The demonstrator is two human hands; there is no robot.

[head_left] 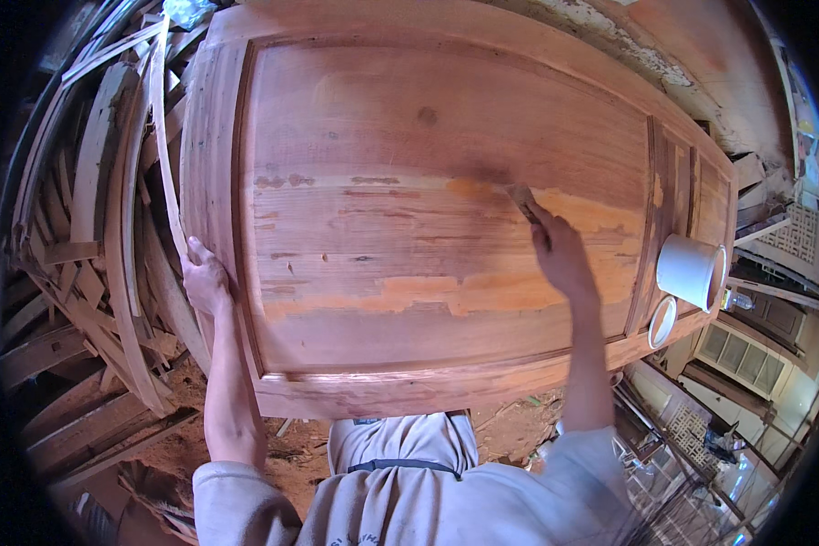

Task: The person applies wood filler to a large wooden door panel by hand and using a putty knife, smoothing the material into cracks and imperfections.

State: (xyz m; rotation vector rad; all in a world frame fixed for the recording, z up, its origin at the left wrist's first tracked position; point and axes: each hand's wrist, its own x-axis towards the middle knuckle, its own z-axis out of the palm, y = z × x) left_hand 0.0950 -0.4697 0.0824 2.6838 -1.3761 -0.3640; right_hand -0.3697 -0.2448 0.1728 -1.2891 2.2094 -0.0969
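A large reddish-brown panelled wooden door (428,100) lies in front of me. My left hand (207,276) is closed round its left edge, its fingers partly hidden. In my right hand (562,252) is a putty knife (527,204) by its dark handle, with the blade against the main panel. Orange filler (419,293) covers an uneven band along the near part of that panel. Another orange patch (591,211) stretches right from the blade. Small dark dents and streaks mark the bare wood left of the blade.
A white bucket (685,270) lies tipped at the door's right end, with a round white lid (662,322) beside it. Wooden boards and offcuts (100,173) are heaped on the left. Sawdust and shavings (505,432) cover the floor. A wall (701,55) borders the far side.
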